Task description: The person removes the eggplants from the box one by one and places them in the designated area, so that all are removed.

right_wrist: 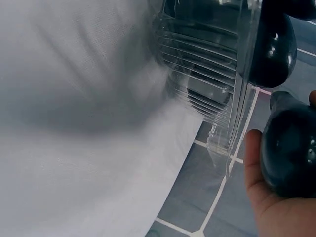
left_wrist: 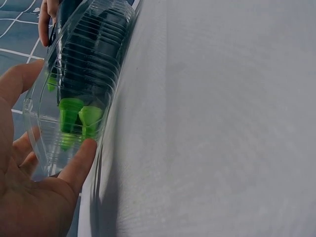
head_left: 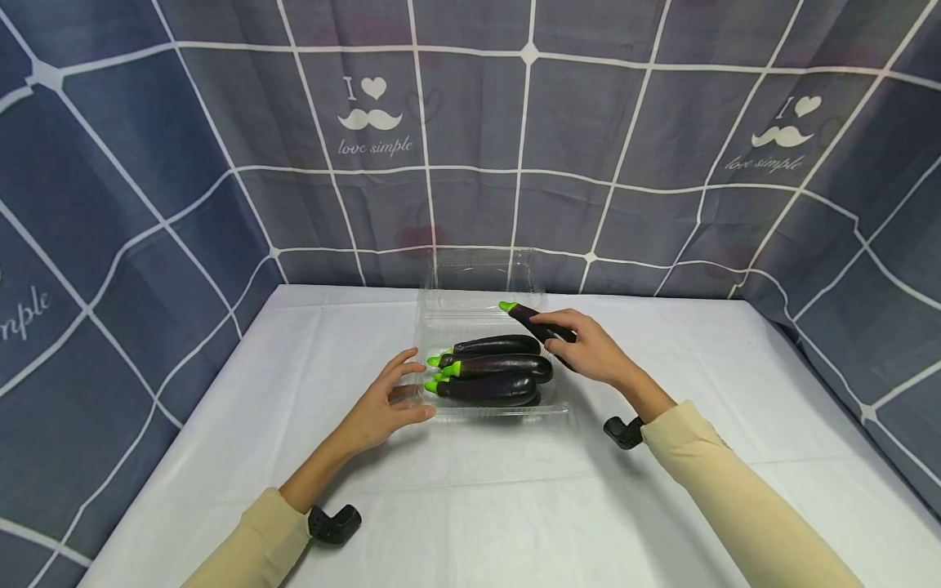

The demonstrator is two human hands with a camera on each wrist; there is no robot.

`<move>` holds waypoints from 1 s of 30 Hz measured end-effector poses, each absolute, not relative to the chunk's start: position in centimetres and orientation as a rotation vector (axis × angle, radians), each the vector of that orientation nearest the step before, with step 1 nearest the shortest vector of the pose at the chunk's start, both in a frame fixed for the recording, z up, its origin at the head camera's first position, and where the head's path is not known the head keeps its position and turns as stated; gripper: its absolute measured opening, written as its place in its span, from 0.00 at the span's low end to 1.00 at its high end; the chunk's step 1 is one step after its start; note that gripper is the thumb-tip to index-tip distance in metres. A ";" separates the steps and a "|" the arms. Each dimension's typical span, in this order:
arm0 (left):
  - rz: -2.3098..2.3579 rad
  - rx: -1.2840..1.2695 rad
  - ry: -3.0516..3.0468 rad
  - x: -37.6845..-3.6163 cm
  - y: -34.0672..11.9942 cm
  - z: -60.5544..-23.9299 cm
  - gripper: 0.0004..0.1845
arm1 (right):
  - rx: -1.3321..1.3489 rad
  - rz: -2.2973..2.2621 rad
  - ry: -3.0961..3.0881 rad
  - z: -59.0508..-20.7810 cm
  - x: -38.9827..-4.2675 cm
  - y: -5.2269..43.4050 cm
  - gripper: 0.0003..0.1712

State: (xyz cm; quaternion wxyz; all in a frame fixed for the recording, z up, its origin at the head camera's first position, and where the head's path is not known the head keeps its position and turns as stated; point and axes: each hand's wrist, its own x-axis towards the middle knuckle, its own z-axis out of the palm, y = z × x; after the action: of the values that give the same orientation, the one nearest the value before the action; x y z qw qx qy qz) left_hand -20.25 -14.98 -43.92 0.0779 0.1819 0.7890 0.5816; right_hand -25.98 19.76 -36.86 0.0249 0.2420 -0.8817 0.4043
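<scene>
A clear plastic clamshell box sits mid-table with its lid standing open at the back. Three dark purple eggplants with green stems lie side by side in it. My right hand grips a fourth eggplant just above the box's right rear corner, stem pointing left. In the right wrist view that eggplant rests against my palm beside the box's ribbed wall. My left hand rests against the box's left end, fingers nearly straight, thumb on the wall.
The box stands on a white tablecloth. A blue-grey checked curtain closes in the back and both sides. Black wrist camera mounts show under each forearm.
</scene>
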 end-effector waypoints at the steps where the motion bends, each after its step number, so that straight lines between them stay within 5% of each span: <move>1: 1.743 0.546 2.363 -20.3 -15.0 -44.0 0.35 | 0.743 1.254 -2.728 -36.9 -25.9 19.9 0.23; 30: 1.756 0.547 2.356 -20.4 -15.0 -44.2 0.35 | 0.483 1.466 -2.756 -37.1 -24.8 21.7 0.28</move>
State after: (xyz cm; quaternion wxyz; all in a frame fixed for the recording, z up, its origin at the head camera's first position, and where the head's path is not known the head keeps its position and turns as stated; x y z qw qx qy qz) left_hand -20.41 -15.00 -44.21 0.0765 0.1826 0.7859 0.5858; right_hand -24.79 21.65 -37.11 -0.0086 0.1528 -0.8725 0.4639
